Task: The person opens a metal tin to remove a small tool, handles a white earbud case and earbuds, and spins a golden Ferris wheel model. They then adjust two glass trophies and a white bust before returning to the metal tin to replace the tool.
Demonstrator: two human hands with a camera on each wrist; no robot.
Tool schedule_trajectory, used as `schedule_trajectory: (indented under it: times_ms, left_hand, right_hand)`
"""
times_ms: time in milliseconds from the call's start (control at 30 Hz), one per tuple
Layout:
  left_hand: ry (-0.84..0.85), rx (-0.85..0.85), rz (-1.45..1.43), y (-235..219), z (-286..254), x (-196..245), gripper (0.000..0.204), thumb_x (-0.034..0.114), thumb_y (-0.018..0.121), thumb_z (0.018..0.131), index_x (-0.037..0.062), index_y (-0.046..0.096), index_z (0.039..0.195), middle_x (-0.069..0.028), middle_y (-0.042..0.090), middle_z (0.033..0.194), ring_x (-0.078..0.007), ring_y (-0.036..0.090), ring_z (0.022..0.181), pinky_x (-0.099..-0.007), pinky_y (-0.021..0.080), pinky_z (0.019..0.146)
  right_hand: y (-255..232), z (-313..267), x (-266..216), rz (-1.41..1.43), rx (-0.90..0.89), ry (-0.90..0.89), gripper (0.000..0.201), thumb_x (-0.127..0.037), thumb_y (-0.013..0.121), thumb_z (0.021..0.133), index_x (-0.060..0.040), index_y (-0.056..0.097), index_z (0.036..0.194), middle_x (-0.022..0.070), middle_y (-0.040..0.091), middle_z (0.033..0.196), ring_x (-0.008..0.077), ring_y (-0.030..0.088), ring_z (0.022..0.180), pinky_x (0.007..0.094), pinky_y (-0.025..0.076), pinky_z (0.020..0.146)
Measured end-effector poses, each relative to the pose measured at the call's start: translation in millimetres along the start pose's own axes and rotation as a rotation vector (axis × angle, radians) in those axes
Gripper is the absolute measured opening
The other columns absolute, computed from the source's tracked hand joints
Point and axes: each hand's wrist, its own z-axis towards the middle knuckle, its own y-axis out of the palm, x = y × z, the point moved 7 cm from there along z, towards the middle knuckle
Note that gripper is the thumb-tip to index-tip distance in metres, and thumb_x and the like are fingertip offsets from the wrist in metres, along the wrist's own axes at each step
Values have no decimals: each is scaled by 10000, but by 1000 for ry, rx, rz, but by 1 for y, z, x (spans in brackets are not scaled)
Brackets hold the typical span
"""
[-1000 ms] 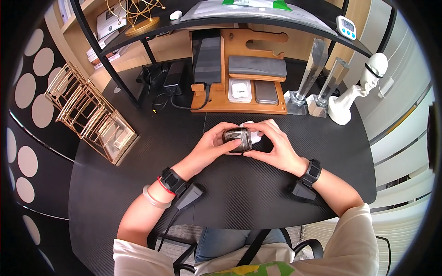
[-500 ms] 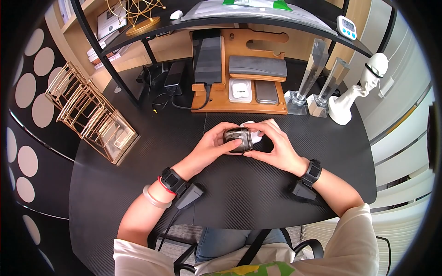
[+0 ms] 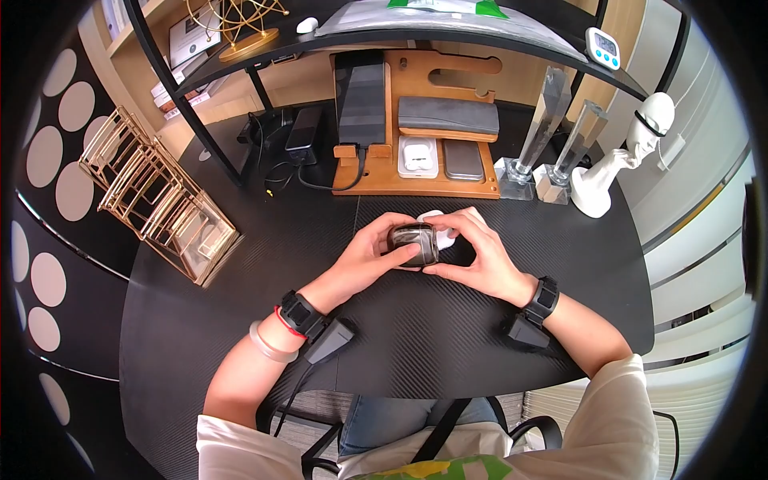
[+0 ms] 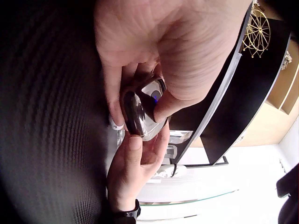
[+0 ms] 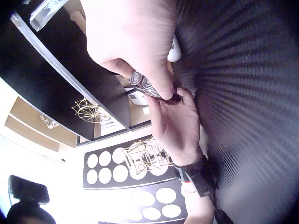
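Between both hands is an electric shaver [image 3: 414, 238], small, dark, glossy and rounded. Round ringed heads show at its end in the right wrist view. The left hand [image 3: 378, 248] grips its body from the left, thumb across the upper face; a small blue light glows near that thumb in the left wrist view. From the right, the thumb and fingers of the right hand [image 3: 486, 260] pinch the shaver's right end. A smooth white object [image 3: 445, 238] lies just behind it, partly hidden by the right fingers; its white end also shows in the right wrist view.
A wooden organizer [image 3: 372, 180] holds a phone, a dark case and a white box. Crystal trophies [image 3: 520, 168] and a white head statue [image 3: 592, 188] stand at the right. A gold wire rack [image 3: 160, 200] stands left. A black shelf [image 3: 288, 50] spans the back.
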Motion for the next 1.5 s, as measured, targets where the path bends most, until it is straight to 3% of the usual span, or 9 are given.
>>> schedule_trajectory:
  times_ms: [200,300,600,733,867,967,1100,1500]
  left_hand:
    - [48,-14,83,-1,0,3,377,114,647,944,32,507,1285,-33,578,1188,-106,555,1094,-280,499,954]
    - [-5,-3,14,1,-1,4,374,116,642,948,32,507,1287,-34,573,1196,-108,552,1101,-283,503,954]
    - [-37,3,-27,1,-2,3,381,137,624,962,36,489,1303,-48,566,1221,-135,566,1109,-377,560,924]
    - [-51,45,-151,-9,-1,-2,351,138,581,988,43,487,1312,-45,578,1204,-138,591,1088,-396,559,924]
    - [-51,79,-203,-16,-1,-1,349,135,561,999,49,477,1326,-37,586,1192,-137,601,1082,-396,551,934]
    - [-59,77,-141,-14,-3,1,356,138,570,995,48,475,1325,-40,576,1205,-142,592,1099,-395,549,941]
    - [-53,42,-80,-9,-1,0,360,144,587,986,51,476,1316,-43,563,1221,-149,576,1123,-404,544,957]
    - [-11,134,-131,-15,-1,3,337,114,575,989,56,474,1306,-42,580,1206,-138,596,1101,-404,541,958]
  right_hand:
    - [0,0,-1,3,0,0,642,-185,848,722,-76,567,1288,65,609,1228,233,547,998,334,491,835]
    - [0,0,0,11,-15,20,642,-189,844,729,-75,563,1294,72,607,1232,241,549,1015,346,488,866]
    - [-3,2,-1,-6,-52,24,633,-184,827,750,-72,551,1308,92,609,1196,267,549,1058,371,465,933]
    - [-27,1,24,-79,142,69,617,-192,826,754,-67,549,1291,99,603,1056,227,599,1003,342,498,846]
    - [-40,-2,51,-110,259,182,617,-225,836,766,-63,535,1280,59,602,1018,169,598,965,308,492,821]
    - [-34,-4,56,18,248,248,611,-229,835,769,-63,537,1277,51,602,1019,158,597,967,300,488,821]
    - [-25,-3,45,19,203,185,590,-215,830,775,-64,551,1271,40,624,1029,147,603,962,294,482,817]
    - [-15,-6,56,152,154,280,564,-219,812,806,-53,547,1275,31,627,1019,127,600,966,285,483,820]
